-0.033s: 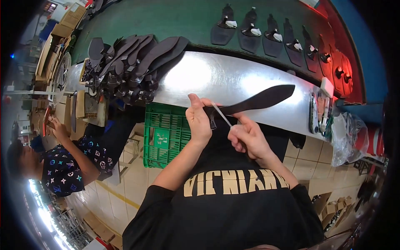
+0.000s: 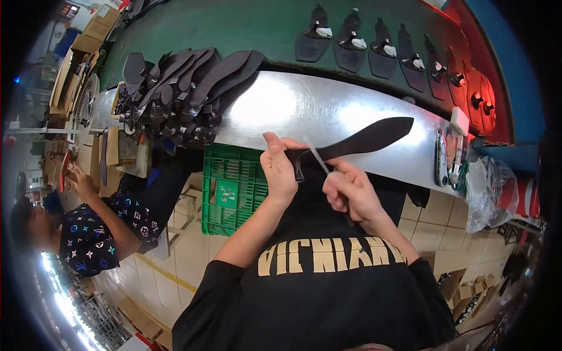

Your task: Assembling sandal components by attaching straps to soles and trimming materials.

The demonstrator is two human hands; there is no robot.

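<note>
Sitting at far left, half lost in the fisheye rim: a co-worker [image 2: 88, 225] in a dark patterned shirt, hands blurred and too small to read. Piling up beside that, on the metal bench [image 2: 293, 108]: a heap of black shoe soles [image 2: 181, 90], flat, matte and paddle-shaped, overlapping so thickly that no count is possible. Standing below the bench edge: a green plastic crate [image 2: 225, 187] with a slatted wall, partly blocked by the forearm, contents impossible to make out.

Pinching the heel end of a black sole [image 2: 357, 137]: the left hand [image 2: 278, 169], thumb and fingers pressed together on it, holding it just above the shiny bench, toe pointing right. Curling closed around a thin pale stick [image 2: 316, 155]: the right hand [image 2: 354, 196], tip of the stick touching the sole near the heel; handle end hidden inside the fist.

Lying further right on the bench: small tools [image 2: 448, 152], hard to identify. Hanging at the bench end: a crumpled clear plastic bag [image 2: 489, 190]. Lining up along the green belt [image 2: 246, 26] above: dark soles with pale pieces [image 2: 374, 41], the rightmost dissolving into red glare.
</note>
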